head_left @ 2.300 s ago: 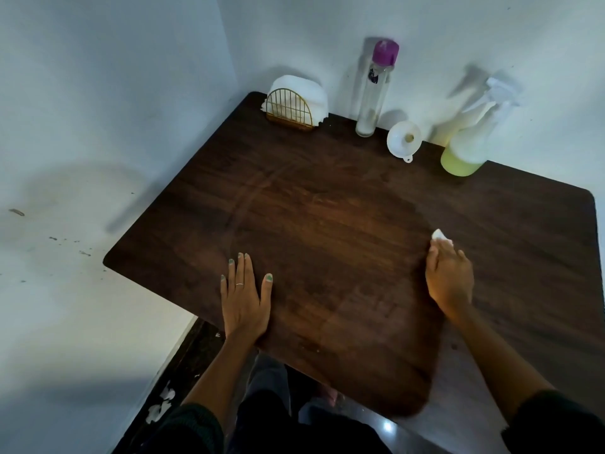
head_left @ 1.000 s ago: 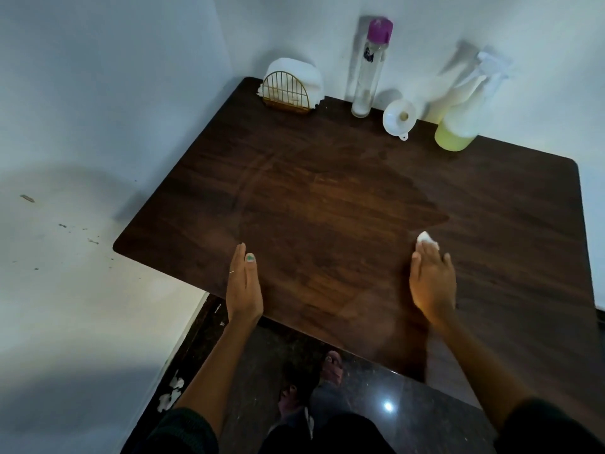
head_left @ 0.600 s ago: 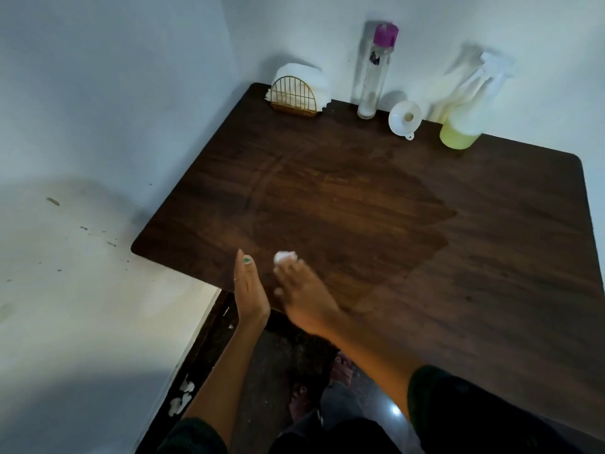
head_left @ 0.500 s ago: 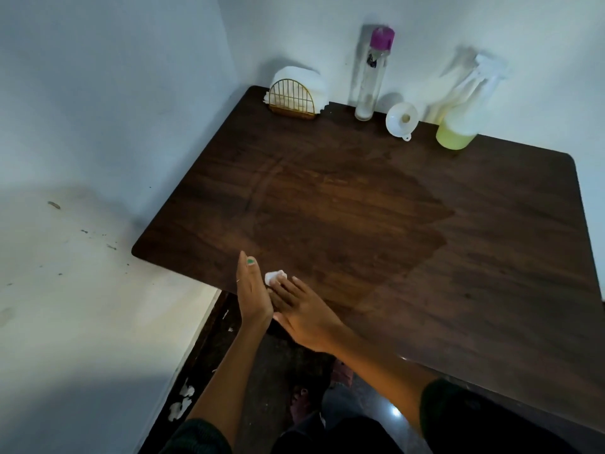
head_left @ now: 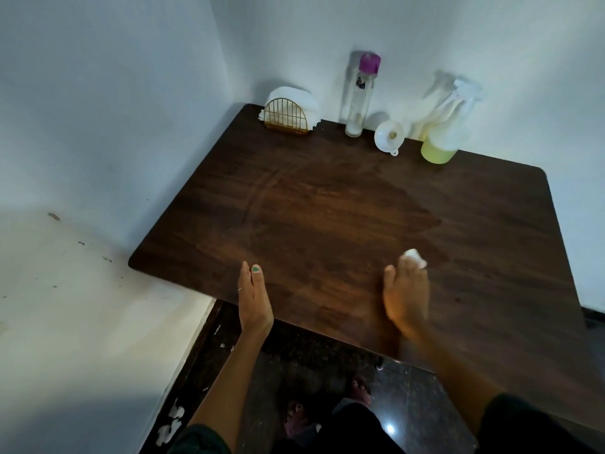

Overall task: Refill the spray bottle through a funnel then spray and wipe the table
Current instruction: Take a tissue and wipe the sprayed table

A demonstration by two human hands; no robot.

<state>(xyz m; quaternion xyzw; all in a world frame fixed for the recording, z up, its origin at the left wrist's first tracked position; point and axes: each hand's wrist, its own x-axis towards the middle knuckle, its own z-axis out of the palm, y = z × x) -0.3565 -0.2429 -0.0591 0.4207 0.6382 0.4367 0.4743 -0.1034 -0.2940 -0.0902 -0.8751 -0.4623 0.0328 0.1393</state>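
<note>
My right hand (head_left: 407, 295) presses a small white tissue wad (head_left: 414, 256) flat on the dark wooden table (head_left: 343, 204), near the front edge and right of centre; the hand is blurred. My left hand (head_left: 254, 295) rests on its edge at the table's front rim, fingers together, holding nothing. A darker damp patch covers the middle of the table. At the back stand the spray bottle (head_left: 447, 134) with yellow-green liquid in its base, a white funnel (head_left: 389, 136) lying on its side, and a tall clear bottle (head_left: 360, 96) with a purple cap.
A gold wire holder with white napkins (head_left: 288, 114) stands in the back left corner. White walls close the table's left and back sides. Dark glossy floor and my feet (head_left: 327, 417) show below the front edge.
My right hand swept the tissue left across the table to my left hand, then back to the right. My left hand turned from flat onto its edge.
</note>
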